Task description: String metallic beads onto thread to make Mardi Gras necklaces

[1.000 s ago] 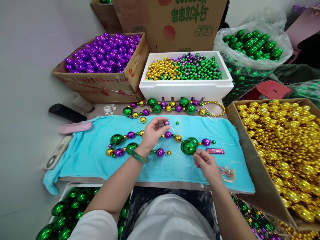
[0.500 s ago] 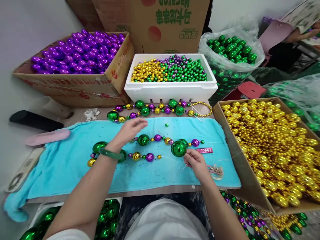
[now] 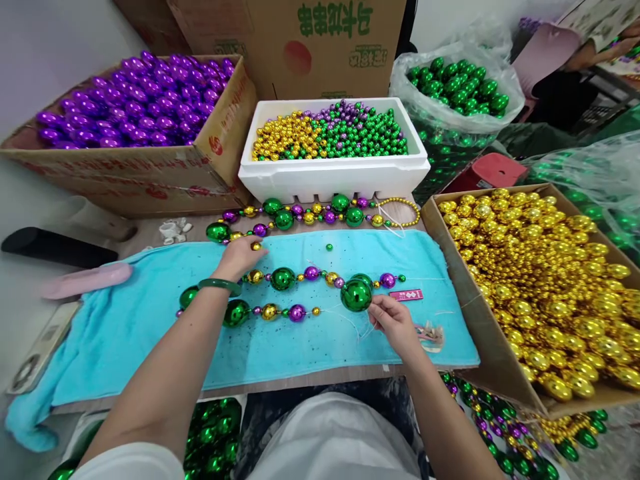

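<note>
A half-strung chain of green, purple and gold beads [image 3: 283, 279] lies on a turquoise towel [image 3: 150, 320]. My left hand [image 3: 239, 256], with a green bangle at the wrist, reaches forward and closes its fingertips on a small gold bead [image 3: 255, 246] near the towel's far edge. My right hand [image 3: 395, 320] rests beside the large green bead [image 3: 356, 295] and pinches the thin thread at the chain's end. A lone small green bead [image 3: 329, 247] lies loose on the towel.
A finished bead chain [image 3: 320, 213] lies before a white foam box [image 3: 330, 180] of small mixed beads. A carton of purple beads [image 3: 130, 100] is at far left, a carton of gold beads [image 3: 540, 267] at right, a bag of green beads [image 3: 455, 83] behind. A pink tag [image 3: 406, 295] lies by my right hand.
My left hand let the small purple bead slide onto the chain and moved forward-left to a gold bead at the towel's edge. My right hand stayed by the large green bead. The view shifted right.
</note>
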### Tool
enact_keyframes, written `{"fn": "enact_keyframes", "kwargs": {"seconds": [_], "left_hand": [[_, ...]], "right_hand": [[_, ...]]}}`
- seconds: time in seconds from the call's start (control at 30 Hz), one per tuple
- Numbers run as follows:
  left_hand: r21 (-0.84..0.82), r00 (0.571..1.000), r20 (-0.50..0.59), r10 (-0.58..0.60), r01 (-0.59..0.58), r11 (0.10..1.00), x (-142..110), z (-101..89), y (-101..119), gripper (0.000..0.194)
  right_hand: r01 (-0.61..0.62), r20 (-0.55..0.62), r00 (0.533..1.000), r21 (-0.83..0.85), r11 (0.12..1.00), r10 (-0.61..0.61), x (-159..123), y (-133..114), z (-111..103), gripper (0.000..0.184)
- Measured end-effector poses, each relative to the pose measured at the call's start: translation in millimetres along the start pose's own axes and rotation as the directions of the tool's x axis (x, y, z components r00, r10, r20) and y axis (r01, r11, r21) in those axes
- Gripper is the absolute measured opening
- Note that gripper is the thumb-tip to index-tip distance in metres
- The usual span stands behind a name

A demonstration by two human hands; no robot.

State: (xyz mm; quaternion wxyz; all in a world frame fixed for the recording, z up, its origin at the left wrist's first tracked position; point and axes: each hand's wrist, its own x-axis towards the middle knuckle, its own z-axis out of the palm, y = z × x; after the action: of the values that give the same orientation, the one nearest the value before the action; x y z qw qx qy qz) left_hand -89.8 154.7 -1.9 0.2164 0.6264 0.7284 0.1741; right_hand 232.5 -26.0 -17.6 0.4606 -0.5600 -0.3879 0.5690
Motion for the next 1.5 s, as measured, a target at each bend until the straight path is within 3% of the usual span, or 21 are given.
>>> {"fn": "enact_keyframes", "kwargs": {"seconds": [0.07,0.1,0.2,0.3,0.4,0.47,0.53,0.63,0.83,1.27,1.5], "left_hand": [[-0.315,0.999,-0.047,-0.008,-0.007,0.949,-14.6,-3.6,15.2,0.031],[-0.491,0.999,-0.031,-0.019,0.001,0.871,-23.7,-5.3,24.1,0.034],[-0.846,0.989,0.146,-0.005,0.128,0.518,-52.4,-8.0,50.0,0.036],[-0.932,0.951,0.307,0.042,0.292,0.213,-76.1,-7.0,69.1,0.031],[-0.929,0.929,0.369,0.027,0.370,-0.028,-92.5,-4.3,81.8,0.015],[-0.899,0.910,0.414,0.011,0.411,-0.154,-100.0,-2.8,88.3,0.006],[-0.865,0.890,0.457,0.016,0.448,-0.228,-105.2,-1.7,93.0,0.015],[-0.851,0.886,0.463,0.033,0.454,-0.266,-109.2,0.6,95.6,0.023],[-0.902,0.929,0.368,0.022,0.363,-0.235,-109.9,6.1,90.9,0.029],[-0.896,0.939,0.344,-0.022,0.321,-0.307,-112.1,4.4,94.2,0.019],[-0.959,0.982,0.185,0.033,0.188,-0.211,-125.8,18.2,95.6,0.017]], "right_hand": [[0.005,0.002,1.000,-0.006,1.000,-0.005,-0.8,-0.5,0.1,0.031],[0.009,0.002,1.000,-0.008,1.000,-0.009,-1.1,-0.8,0.2,0.031],[0.023,-0.002,1.000,-0.013,1.000,-0.023,-2.2,-1.9,2.3,0.029],[0.034,0.016,0.999,-0.018,0.999,-0.034,-4.3,-3.0,6.9,0.028],[0.033,0.042,0.999,-0.021,0.999,-0.032,-7.8,-2.7,12.2,0.029],[0.024,0.055,0.998,-0.026,0.999,-0.022,-10.0,-1.4,15.1,0.030],[0.011,0.061,0.998,-0.033,0.999,-0.009,-11.7,0.4,17.5,0.030],[0.006,0.061,0.998,-0.040,0.999,-0.004,-13.0,2.2,20.7,0.031],[0.013,0.082,0.997,-0.055,0.998,-0.009,-11.6,-0.3,26.6,0.031],[0.010,0.055,0.998,-0.051,0.999,-0.007,-11.9,0.2,32.6,0.031],[-0.011,0.074,0.997,-0.005,1.000,0.012,-15.2,4.7,44.6,0.033]]}}
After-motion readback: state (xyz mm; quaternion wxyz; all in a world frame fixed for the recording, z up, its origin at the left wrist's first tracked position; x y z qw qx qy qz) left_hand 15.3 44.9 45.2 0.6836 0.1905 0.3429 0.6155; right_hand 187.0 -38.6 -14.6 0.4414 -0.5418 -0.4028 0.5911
